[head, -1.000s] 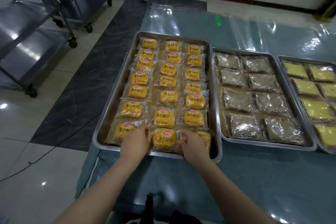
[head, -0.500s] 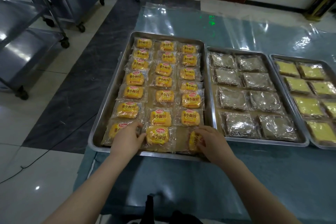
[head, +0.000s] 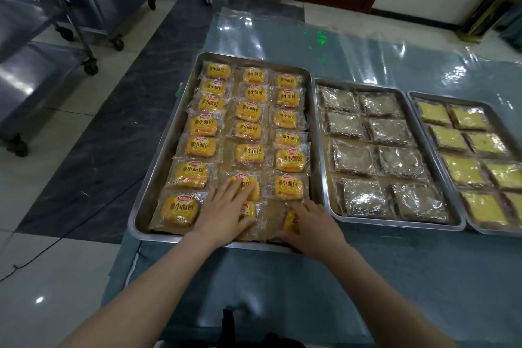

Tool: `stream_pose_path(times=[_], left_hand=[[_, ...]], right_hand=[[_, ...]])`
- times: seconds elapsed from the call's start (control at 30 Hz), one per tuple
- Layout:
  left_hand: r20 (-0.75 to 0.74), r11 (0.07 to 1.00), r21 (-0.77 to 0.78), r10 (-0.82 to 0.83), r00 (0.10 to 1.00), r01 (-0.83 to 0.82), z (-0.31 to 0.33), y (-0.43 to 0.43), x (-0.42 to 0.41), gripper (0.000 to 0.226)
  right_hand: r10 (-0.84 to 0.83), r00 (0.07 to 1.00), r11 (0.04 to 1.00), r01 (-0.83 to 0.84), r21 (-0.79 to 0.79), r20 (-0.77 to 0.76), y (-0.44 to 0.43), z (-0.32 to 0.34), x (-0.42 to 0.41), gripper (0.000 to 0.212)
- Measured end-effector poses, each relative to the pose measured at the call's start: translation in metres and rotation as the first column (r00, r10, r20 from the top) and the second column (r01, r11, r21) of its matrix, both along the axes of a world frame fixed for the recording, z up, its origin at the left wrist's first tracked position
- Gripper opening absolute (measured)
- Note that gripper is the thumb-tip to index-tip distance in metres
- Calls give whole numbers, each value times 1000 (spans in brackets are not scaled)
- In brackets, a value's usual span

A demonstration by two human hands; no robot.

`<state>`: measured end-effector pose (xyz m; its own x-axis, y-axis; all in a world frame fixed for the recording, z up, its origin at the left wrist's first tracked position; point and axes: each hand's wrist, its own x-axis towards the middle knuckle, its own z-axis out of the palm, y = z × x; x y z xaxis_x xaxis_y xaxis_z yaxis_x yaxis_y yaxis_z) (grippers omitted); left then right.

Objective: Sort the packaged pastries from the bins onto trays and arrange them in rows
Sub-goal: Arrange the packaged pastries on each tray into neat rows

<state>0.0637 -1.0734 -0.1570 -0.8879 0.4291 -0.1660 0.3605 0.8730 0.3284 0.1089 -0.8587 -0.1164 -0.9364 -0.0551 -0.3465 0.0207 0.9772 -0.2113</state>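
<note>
A steel tray on the left holds three rows of yellow packaged buns in clear wrappers. My left hand lies flat with straight fingers across the front two buns of the middle row. My right hand sits at the tray's front right corner, its fingers curled over the last bun of the right row, which stands tilted on its edge. The front-left bun lies uncovered beside my left hand.
A second tray with brown wrapped pastries sits directly to the right, and a third tray with pale yellow pastries beyond it. All rest on a table under glossy plastic sheeting. Wheeled steel racks stand on the floor at left.
My left hand slid right and forward, from the front-left bun onto the middle row's front buns. My right hand stayed at the front right corner on the tilted bun.
</note>
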Motion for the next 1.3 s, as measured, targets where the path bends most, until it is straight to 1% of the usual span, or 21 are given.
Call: stream_pose_path(times=[0.1,0.17,0.27,0.33,0.43,0.5,0.53,0.57,0.6,0.63,0.67,0.7,0.73,0.8,0.87,0.93,0.97,1.03,1.1,1.2,1.3], left_hand=[[95,996,-85,-25,995,33,-13,2,-1,74],[127,995,-91,-37,991,49,-17,0,-2,73],[159,996,-71,-42,986,53,-19,-3,-4,74],[161,997,-50,-42,986,51,-19,-2,-4,73],[134,999,-33,-31,990,36,-19,-2,-3,75],[129,1000,-17,-23,991,26,-18,-2,-4,76],[127,1000,-12,-22,992,24,-18,-2,-4,76],[126,1000,-10,-22,992,24,-18,-2,-4,76],[124,1000,-8,-23,992,24,-17,-3,-4,76],[120,1000,-7,-22,993,23,-17,-3,-4,76],[116,1000,-4,-22,993,22,-17,-3,-4,76],[111,1000,-1,-20,994,21,-18,-3,-3,76],[106,1000,3,-19,994,19,-18,-3,-3,76],[101,1000,8,-16,995,15,-19,-3,-4,76],[103,1000,0,-16,995,16,-19,-3,-4,77],[105,1000,-9,-14,994,15,-19,-2,-4,77],[104,1000,-10,-13,995,14,-19,-2,-4,77],[102,1000,-10,-13,995,14,-18,-2,-4,76],[103,1000,-14,-14,995,15,-18,-2,-3,76],[110,1000,-23,-14,994,17,-17,-2,-2,76],[119,999,-31,-14,993,18,-17,-2,-2,76]], right_hand=[[-102,994,992,99,80,45,-19,-6,-7,73],[-175,980,984,170,58,94,-28,-5,-17,58],[-230,968,973,231,11,98,-32,-5,-25,32],[-310,946,941,320,-113,94,-21,-1,-26,22],[-428,893,794,446,-413,141,-3,9,-28,9],[-402,910,728,382,-569,97,1,17,-28,10],[-332,942,752,293,-591,45,1,19,-27,14],[-216,976,810,179,-559,-1,1,18,-27,17],[-65,998,887,49,-460,-20,1,15,-26,18],[78,997,940,-74,-334,-1,1,11,-24,19],[154,988,959,-143,-245,28,3,6,-21,21],[167,986,959,-158,-236,19,6,0,-17,24],[133,991,952,-136,-276,-29,8,-4,-13,28],[9,983,939,-70,-336,-182,9,-11,-5,37],[-78,966,944,-8,-329,-248,2,-19,-1,43],[-102,982,949,47,-313,-161,-9,-26,-4,52],[-66,993,961,38,-274,-97,-15,-31,-6,57],[55,998,990,-52,-131,20,-21,-41,-10,69],[117,986,992,-110,-61,121,-19,-48,-14,76],[130,969,991,-120,-62,208,-14,-54,-20,76],[154,961,988,-150,-34,229,-15,-52,-22,73]])
